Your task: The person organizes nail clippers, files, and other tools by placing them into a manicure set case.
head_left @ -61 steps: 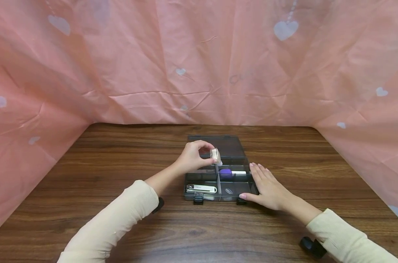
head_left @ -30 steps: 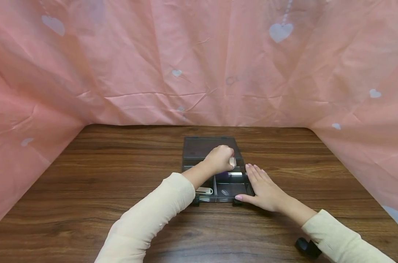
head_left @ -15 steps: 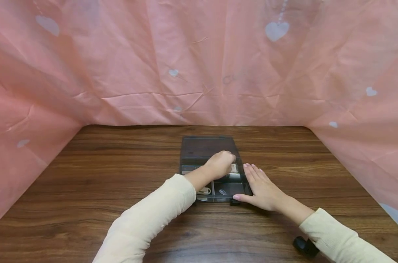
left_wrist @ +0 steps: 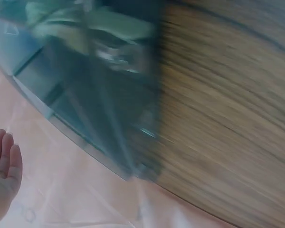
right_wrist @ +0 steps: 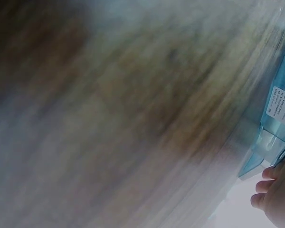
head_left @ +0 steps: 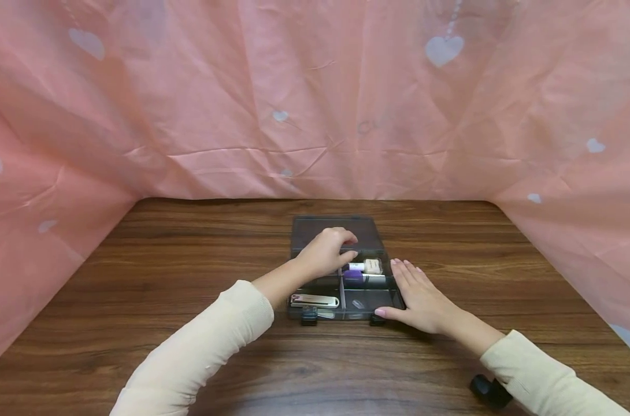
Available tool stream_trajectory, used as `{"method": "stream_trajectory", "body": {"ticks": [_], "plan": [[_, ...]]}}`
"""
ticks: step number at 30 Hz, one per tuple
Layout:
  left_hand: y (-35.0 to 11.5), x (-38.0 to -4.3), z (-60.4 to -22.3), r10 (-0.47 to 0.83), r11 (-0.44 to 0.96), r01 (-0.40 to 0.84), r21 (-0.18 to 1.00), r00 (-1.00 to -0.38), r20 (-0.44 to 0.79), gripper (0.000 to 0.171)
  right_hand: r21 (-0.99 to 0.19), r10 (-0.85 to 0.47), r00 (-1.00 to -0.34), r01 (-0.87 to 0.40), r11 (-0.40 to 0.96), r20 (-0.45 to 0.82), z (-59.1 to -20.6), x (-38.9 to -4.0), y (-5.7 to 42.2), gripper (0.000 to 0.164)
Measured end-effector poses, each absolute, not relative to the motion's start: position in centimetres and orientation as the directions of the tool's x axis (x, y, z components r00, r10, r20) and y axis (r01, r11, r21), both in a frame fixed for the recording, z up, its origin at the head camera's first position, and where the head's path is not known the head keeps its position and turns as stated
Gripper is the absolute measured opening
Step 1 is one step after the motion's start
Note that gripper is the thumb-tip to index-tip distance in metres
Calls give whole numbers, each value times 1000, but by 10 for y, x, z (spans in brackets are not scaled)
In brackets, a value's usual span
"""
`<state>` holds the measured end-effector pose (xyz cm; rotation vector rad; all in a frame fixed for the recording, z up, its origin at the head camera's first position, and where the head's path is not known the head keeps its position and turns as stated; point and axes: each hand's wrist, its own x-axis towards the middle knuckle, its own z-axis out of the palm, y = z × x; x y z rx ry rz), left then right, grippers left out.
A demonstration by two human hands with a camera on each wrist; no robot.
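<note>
A dark translucent compartment box (head_left: 400,300) lies open on the table. My left hand (head_left: 322,253) hovers over its back part, thumb and fingers apart, holding nothing. Just to the right of that hand, a small cream nail polish bottle (head_left: 373,266) with a white cap lies on its side in the back right compartment. In front of it is a purple and white tube-like item (head_left: 364,278). The front left compartment holds a nail clipper (head_left: 315,301). My right hand (head_left: 424,300) rests against the box's right side, fingers straight, thumb at the front corner. Left wrist view is blurred.
The box's lid (head_left: 336,230) is folded back flat behind it. Two black latches (head_left: 309,315) stick out at the front edge. A small clear piece (head_left: 358,303) lies in the front right compartment. A pink curtain (head_left: 315,144) surrounds the wooden table (head_left: 200,231).
My left hand carried the nail polish bottle rightward, lowered it into the back right compartment and let it go, then drew back left. The right hand stayed at the box's side.
</note>
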<state>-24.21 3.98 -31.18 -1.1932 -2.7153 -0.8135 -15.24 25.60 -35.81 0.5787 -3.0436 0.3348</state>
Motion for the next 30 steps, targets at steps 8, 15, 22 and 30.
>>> {"method": "stream_trajectory", "body": {"ticks": [8, 15, 22, 30], "plan": [[13, -237, -318, 625, 552, 701, 453, -707, 331, 25, -195, -367, -928, -373, 907, 68, -358, -153, 261, 98], [-10, -233, -323, 581, 565, 685, 461, -726, 367, 23, -198, -372, -926, -378, 905, 67, -358, -153, 264, 98], [-32, -229, -328, 547, 567, 678, 467, -735, 401, 23, -209, -370, -927, -376, 903, 66, -357, -154, 264, 98], [-58, -216, -333, 506, 630, 669, 394, -739, 445, 30, -199, -358, -932, -362, 911, 57, -347, -153, 274, 97]]}}
